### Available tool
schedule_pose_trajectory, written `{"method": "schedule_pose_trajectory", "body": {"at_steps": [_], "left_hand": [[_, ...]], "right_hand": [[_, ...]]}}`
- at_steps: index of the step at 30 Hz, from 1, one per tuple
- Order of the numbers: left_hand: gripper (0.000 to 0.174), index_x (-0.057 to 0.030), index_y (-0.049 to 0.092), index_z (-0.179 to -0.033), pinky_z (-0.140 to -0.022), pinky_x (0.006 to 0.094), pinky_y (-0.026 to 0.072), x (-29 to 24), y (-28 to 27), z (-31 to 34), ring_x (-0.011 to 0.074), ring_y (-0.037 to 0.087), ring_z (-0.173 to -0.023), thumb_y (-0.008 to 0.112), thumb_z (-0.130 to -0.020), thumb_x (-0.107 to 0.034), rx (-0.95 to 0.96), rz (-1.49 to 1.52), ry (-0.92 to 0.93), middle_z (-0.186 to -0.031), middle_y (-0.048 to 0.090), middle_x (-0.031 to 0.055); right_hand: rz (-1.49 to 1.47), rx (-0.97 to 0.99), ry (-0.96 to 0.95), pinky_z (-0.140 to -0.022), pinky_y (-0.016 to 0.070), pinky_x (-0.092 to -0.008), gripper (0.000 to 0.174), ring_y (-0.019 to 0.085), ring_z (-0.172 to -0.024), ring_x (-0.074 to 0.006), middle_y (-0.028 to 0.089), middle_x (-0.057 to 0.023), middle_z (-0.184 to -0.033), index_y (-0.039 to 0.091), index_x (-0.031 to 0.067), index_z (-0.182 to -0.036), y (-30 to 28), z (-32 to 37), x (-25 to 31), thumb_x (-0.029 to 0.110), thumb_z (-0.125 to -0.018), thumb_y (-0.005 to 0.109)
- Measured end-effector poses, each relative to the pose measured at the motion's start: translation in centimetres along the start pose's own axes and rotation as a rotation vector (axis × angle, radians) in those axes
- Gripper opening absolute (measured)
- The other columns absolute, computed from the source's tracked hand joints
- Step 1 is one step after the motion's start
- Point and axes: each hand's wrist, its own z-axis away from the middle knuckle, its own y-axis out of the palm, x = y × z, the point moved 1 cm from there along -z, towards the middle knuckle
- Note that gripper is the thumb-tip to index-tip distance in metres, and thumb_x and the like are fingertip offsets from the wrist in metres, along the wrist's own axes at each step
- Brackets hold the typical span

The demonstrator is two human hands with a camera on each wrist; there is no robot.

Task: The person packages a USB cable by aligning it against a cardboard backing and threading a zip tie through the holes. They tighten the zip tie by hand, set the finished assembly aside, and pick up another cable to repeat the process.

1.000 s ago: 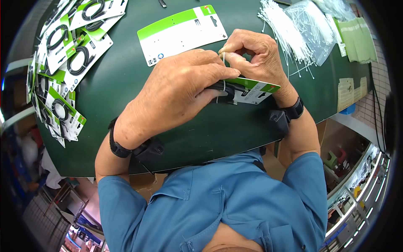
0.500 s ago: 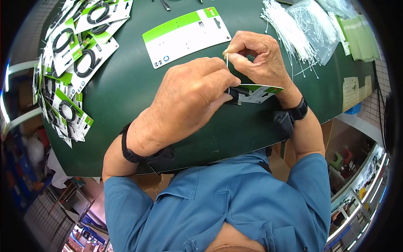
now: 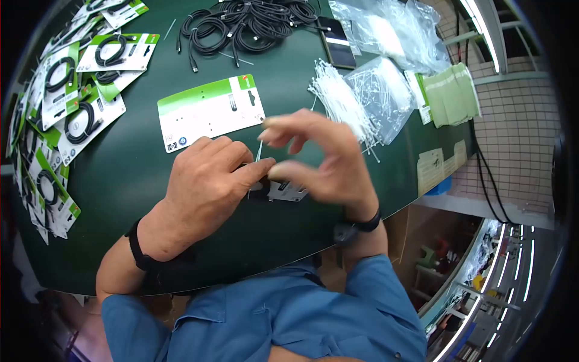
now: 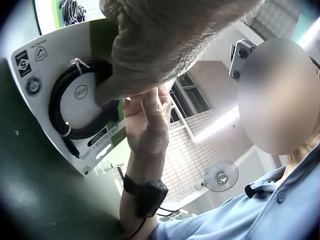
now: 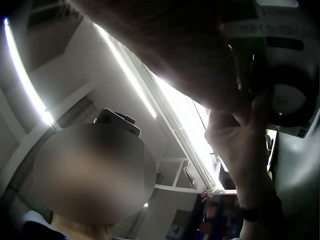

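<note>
My left hand (image 3: pixel 208 181) holds a white and green packaging card (image 4: pixel 42 102), its thumb over the coiled black cable (image 4: pixel 56 107) on the card's face. Small white ties (image 4: pixel 77 64) fasten the coil to the card at top and bottom. In the head view a thin white tie tail (image 3: pixel 260 151) stands up by the left fingertips, and the card's end (image 3: pixel 289 194) shows below the right hand. My right hand (image 3: pixel 329 160), blurred, is just right of the tail, thumb and fingers spread apart with nothing between them.
A flat cableless card (image 3: pixel 205 120) lies ahead of the hands. Carded cables (image 3: pixel 111 111) pile up at left. Loose black cables (image 3: pixel 253 27) and a phone (image 3: pixel 339 48) lie at the back. White cable ties (image 3: pixel 344 99), plastic bags (image 3: pixel 386 90) and green packaging (image 3: pixel 449 99) sit at right.
The right thumb and fingers, pinching the white tie tail earlier, have parted from it. The left hand keeps its hold on the card. The head view has shifted, bringing loose cables and phone into view.
</note>
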Motion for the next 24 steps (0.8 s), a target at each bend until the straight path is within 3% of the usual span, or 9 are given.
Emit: {"method": "schedule_pose_trajectory", "body": {"at_steps": [2,5,9,11,13,16,17,20,24], "left_hand": [[0.021,-0.0087,0.072,-0.095,-0.064,0.0349,0.0482,0.1,0.4,-0.1,0.019,0.063,-0.075,0.076,-0.075,-0.006,-0.067,0.022,-0.016,-0.083,0.063,0.0013],[0.025,-0.0093,0.074,-0.096,-0.065,0.0341,0.0471,0.5,0.1,0.1,0.0186,0.063,-0.076,0.079,-0.072,-0.007,-0.127,0.057,-0.033,-0.084,0.063,0.0004],[0.044,-0.0089,0.074,-0.106,-0.068,0.035,0.0503,1.1,-0.6,-0.2,0.0212,0.065,-0.079,0.086,-0.064,-0.009,-0.237,0.047,-0.01,-0.088,0.065,0.0031],[0.057,-0.0084,0.072,-0.116,-0.071,0.0361,0.0529,1.7,-0.5,-0.6,0.0236,0.065,-0.081,0.09,-0.062,-0.007,-0.402,0.084,-0.041,-0.091,0.065,0.0056],[0.064,-0.0082,0.07,-0.121,-0.073,0.0366,0.0542,2.0,-0.7,-0.8,0.0249,0.066,-0.083,0.092,-0.06,-0.007,-0.471,0.097,-0.05,-0.092,0.065,0.0068],[0.076,-0.0039,0.06,-0.14,-0.075,0.0336,0.0554,2.4,-0.9,-1.0,0.0181,0.068,-0.086,0.093,-0.072,-0.007,-0.48,0.173,-0.318,-0.109,0.069,0.0091],[0.076,-0.0039,0.06,-0.14,-0.075,0.0336,0.0554,2.2,-0.9,-1.1,0.0181,0.068,-0.086,0.093,-0.072,-0.007,-0.471,0.168,-0.316,-0.109,0.069,0.0091],[0.068,0.0,0.057,-0.141,-0.076,0.0288,0.0569,2.4,-0.4,-0.8,0.0114,0.067,-0.086,0.089,-0.08,-0.005,-0.42,0.639,-0.583,-0.106,0.072,0.0074],[0.05,0.0014,0.062,-0.133,-0.077,0.0274,0.0606,3.3,0.0,-0.3,0.0126,0.074,-0.093,0.082,-0.086,-0.002,-0.27,0.877,-0.725,-0.105,0.078,0.0111]], "right_hand": [[0.337,0.098,-0.22,-0.075,0.0556,-0.0298,0.054,0.073,-0.092,-0.0225,0.075,-0.0148,-0.106,0.069,-0.0023,-0.128,1.9,-0.1,1.6,0.006,-0.078,0.087],[0.347,0.145,-0.19,-0.075,0.0555,-0.0315,0.056,0.072,-0.091,-0.0256,0.074,-0.0159,-0.104,0.068,-0.0019,-0.128,2.0,-0.1,0.7,0.006,-0.076,0.088],[0.284,0.193,-0.172,-0.076,0.0556,-0.034,0.056,0.072,-0.09,-0.0254,0.074,-0.0143,-0.102,0.068,-0.0011,-0.129,1.1,-0.3,0.3,0.005,-0.077,0.087],[0.241,0.195,-0.169,-0.076,0.0556,-0.0348,0.055,0.071,-0.09,-0.0245,0.074,-0.0133,-0.102,0.069,-0.0008,-0.129,0.6,-0.1,-0.4,0.005,-0.077,0.087],[0.071,0.066,0.002,-0.079,0.0564,-0.0329,0.045,0.071,-0.092,-0.0177,0.076,-0.009,-0.103,0.069,-0.0016,-0.125,0.4,0.2,-1.4,0.006,-0.084,0.086],[-0.284,-0.11,0.203,-0.079,0.0575,-0.0277,0.036,0.069,-0.089,-0.0115,0.074,-0.006,-0.099,0.068,-0.0009,-0.121,1.7,0.3,-1.3,0.006,-0.089,0.084],[-0.455,-0.192,0.3,-0.08,0.058,-0.0251,0.032,0.068,-0.088,-0.0083,0.073,-0.0045,-0.097,0.068,-0.0005,-0.119,2.0,0.3,-1.3,0.006,-0.091,0.083],[-0.44,-0.161,0.282,-0.087,0.0564,-0.0266,0.031,0.068,-0.095,-0.0101,0.074,-0.0062,-0.105,0.066,-0.0016,-0.12,2.4,0.6,-2.4,0.009,-0.095,0.08],[-0.434,-0.121,0.28,-0.09,0.0557,-0.0275,0.033,0.069,-0.099,-0.0115,0.074,-0.007,-0.109,0.064,-0.0022,-0.123,2.6,0.7,-2.9,0.012,-0.097,0.079]]}}
